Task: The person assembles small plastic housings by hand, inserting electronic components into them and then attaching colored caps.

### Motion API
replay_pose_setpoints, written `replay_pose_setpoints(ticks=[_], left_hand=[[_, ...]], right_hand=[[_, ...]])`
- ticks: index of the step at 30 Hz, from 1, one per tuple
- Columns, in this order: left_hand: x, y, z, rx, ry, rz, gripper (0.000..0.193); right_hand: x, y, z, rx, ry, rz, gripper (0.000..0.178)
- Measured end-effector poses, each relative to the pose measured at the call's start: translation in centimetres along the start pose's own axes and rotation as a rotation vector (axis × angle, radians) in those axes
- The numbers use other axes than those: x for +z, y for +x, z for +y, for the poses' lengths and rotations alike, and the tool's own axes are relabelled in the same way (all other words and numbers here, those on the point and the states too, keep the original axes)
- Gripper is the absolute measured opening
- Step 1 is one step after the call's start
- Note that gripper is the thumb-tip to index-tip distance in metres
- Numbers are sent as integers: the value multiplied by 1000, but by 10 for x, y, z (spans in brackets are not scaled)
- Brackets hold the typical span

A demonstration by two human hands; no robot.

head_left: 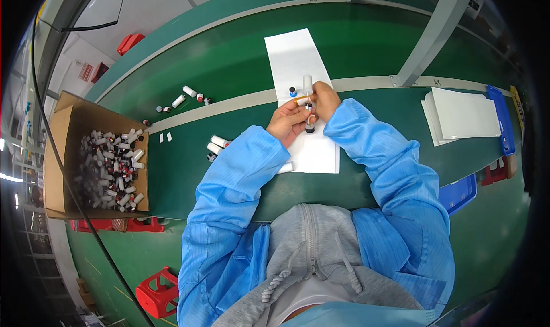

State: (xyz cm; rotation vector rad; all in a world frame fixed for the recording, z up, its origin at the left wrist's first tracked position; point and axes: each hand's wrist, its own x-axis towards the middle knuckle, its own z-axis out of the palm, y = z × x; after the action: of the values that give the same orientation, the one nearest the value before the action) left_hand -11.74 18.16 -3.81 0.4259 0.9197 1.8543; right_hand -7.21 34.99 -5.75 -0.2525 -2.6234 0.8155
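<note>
My left hand [288, 122] is closed, thumb and fingers round a small bottle with a black end [310, 126]. My right hand [327, 102] is closed right beside it, its fingertips meeting the left ones; what they pinch is partly hidden. A small orange-and-white piece [301, 101] shows between the hands. Just beyond the fingers a white cylindrical bottle [308, 85] stands out; whether it is held or standing I cannot tell. Left of it is a small blue bottle with a black top [293, 91]. White paper sheets [315, 157] lie under both hands.
At the left, an open cardboard box [61, 181] holds many small white, black and red bottles. Loose white bottles [220, 141] lie near my left sleeve, others [179, 101] beyond the rail. A paper stack [467, 118] and blue tray [501, 121] sit right, near a metal post [432, 38].
</note>
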Motion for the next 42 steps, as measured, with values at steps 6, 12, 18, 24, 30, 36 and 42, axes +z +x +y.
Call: replay_pose_setpoints(ticks=[6, 12, 18, 24, 30, 36, 42], left_hand=[[10, -2, 19, 81, -109, -92, 37], [12, -9, 34, 175, -180, 27, 38], [11, -11, 43, 359, 63, 194, 35], [15, -23, 64, 348, 108, 280, 35], [20, -23, 63, 437, 282, 268, 40], [16, -22, 67, 540, 414, 207, 34], [6, -22, 63, 484, 434, 169, 23]], right_hand=[[-19, -9, 21, 97, 621, -27, 11], [-62, 2, 3, 312, 1063, -94, 13], [-61, 11, -50, 305, 1146, -204, 17], [-52, 29, -76, 337, 1339, -252, 19], [-45, 25, -86, 277, 1358, -322, 18], [-35, 21, -85, 141, 1207, -115, 18], [-39, 37, -56, 321, 1266, -617, 23]])
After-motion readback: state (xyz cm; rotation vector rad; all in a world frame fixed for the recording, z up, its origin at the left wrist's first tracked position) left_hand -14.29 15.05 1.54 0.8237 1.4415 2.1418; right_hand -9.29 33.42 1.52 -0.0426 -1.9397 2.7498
